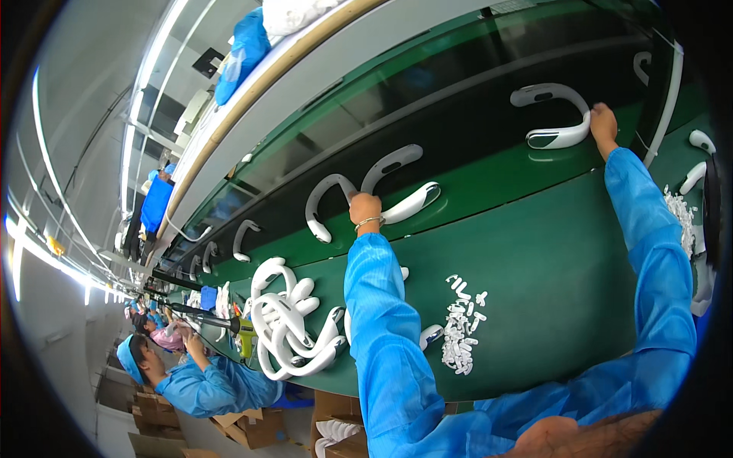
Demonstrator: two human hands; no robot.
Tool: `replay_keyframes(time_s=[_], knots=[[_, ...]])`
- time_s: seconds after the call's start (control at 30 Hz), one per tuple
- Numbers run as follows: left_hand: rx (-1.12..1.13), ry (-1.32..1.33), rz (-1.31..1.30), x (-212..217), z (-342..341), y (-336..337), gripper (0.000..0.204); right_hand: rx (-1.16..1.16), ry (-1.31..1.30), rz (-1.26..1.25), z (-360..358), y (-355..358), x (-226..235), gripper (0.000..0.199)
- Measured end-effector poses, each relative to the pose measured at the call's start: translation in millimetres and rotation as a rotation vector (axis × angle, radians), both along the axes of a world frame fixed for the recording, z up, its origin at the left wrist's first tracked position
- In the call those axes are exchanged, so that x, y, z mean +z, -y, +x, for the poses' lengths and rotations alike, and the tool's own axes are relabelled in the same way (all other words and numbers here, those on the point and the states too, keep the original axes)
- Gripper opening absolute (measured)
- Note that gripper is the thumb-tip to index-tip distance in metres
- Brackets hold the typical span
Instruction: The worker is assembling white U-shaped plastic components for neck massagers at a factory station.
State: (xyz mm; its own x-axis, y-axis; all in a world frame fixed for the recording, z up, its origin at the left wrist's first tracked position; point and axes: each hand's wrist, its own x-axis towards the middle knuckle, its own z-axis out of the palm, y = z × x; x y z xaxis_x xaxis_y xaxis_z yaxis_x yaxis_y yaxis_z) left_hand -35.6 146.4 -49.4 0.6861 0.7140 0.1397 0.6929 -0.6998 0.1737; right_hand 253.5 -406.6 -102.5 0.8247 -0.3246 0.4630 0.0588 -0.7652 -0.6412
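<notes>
My left hand [365, 208] reaches forward onto the dark green strip, its fingers closed round the bend of a white U-shaped neck fan [413, 201]. Close by on its left lies another white neck fan [327, 200]; whether the hand touches that one too cannot be made out. Far to the right, my right hand [603, 122] grips the curved side of a third neck fan [558, 138], whose two arms point left. Nearer my body, a heap of small white plastic pieces [460, 336] lies on the green table [550, 275], right of my left forearm.
Several white neck fans [286, 320] are piled left of my left forearm, near a yellow-green tool [246, 337]. More small white pieces [679, 217] lie at the right. A co-worker in blue [206, 385] sits at the left. A shelf [305, 53] runs above the far side.
</notes>
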Motion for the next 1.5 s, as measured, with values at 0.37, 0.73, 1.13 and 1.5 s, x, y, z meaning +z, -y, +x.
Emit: replay_keyframes(time_s=[0.37,0.73,1.13,1.5], knots=[[0.096,0.569,-0.937,47,-48,71,0.027,1.817,0.104,-0.194,-329,-167,60,0.024],[-0.135,0.758,-1.999,81,-134,204,0.022,1.737,-0.665,-0.001,-371,-137,90,0.011],[-0.184,0.701,-1.934,69,-171,294,0.025,1.42,-1.141,0.758,-351,-51,98,0.012],[-0.289,0.683,-1.54,82,-200,374,0.03,1.44,-0.819,0.887,-374,-27,127,0.009]])
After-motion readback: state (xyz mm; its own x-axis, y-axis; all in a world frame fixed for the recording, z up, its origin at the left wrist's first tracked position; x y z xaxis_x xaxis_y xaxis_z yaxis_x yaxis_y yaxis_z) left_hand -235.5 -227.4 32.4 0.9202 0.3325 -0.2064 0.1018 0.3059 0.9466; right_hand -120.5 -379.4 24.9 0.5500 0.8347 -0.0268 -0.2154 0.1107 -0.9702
